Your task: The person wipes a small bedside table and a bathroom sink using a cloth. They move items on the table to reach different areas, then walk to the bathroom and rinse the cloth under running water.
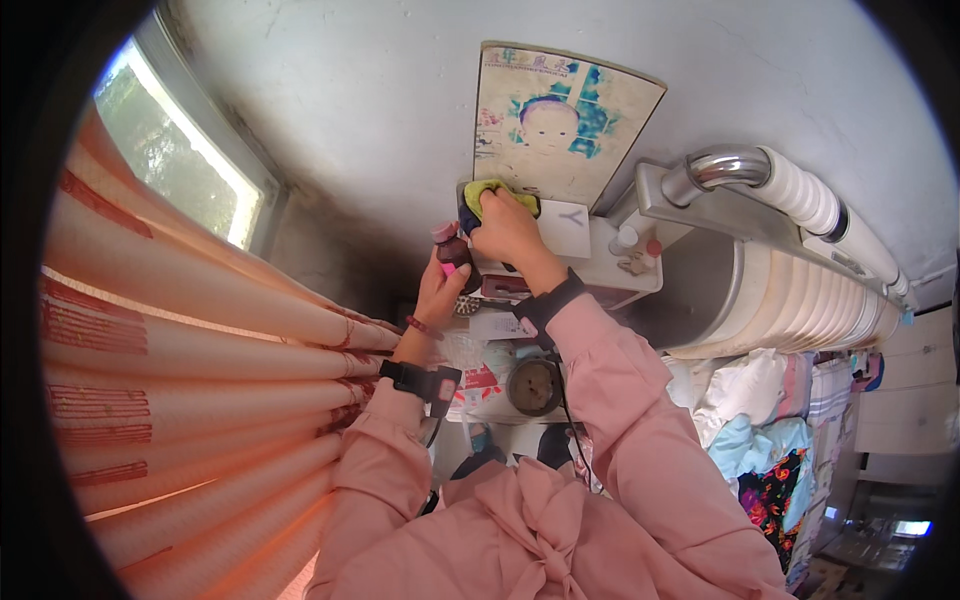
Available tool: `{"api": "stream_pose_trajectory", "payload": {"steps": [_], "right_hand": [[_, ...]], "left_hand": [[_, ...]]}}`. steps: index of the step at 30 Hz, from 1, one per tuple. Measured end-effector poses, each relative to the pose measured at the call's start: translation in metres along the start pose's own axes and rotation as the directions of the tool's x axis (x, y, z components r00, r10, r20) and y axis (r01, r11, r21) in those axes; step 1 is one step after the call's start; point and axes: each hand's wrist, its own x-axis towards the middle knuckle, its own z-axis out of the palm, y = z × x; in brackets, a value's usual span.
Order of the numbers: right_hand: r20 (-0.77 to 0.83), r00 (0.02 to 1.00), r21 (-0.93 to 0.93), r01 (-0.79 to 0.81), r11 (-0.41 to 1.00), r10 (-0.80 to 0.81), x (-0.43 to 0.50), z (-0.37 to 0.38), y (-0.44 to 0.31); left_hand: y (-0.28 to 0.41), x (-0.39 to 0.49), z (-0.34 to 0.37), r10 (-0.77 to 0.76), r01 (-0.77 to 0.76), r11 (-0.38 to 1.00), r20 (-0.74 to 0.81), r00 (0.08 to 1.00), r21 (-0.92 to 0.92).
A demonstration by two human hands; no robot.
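My left hand (433, 294) grips a dark bottle (450, 247) with a pink cap and a pink label, held upright with a slight tilt. A yellow-green and dark cloth (486, 196) is bunched under the fingers of my right hand (508, 231). That hand is over the back left part of a small white cabinet (622, 286), close to the foot of a faded poster (540, 169) on the wall. A white sheet or box (568, 231) with a grey mark lies just right of the cloth. What the cloth touches underneath is hidden.
A small clear container (623, 240) and a red cap (654, 248) sit on the cabinet's right side. Below stands a round pot (534, 387). An orange curtain (225, 352) hangs at left; a metal-ended pipe (724, 166) and a bed with clothes (757, 442) lie right.
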Motion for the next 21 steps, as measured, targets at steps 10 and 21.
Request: {"api": "stream_pose_trajectory", "payload": {"steps": [10,21], "right_hand": [[0.161,0.987,0.408,-0.082,0.909,0.017,-0.014,-0.032,0.03],[-0.131,0.946,0.045,-0.292,0.955,0.295,-0.055,-0.034,0.049]], "left_hand": [[-0.005,0.001,-0.005,0.06,-0.063,0.982,-0.024,0.998,-0.178],[0.004,-0.008,0.003,0.014,-0.004,0.973,0.041,0.999,-0.231]]}}
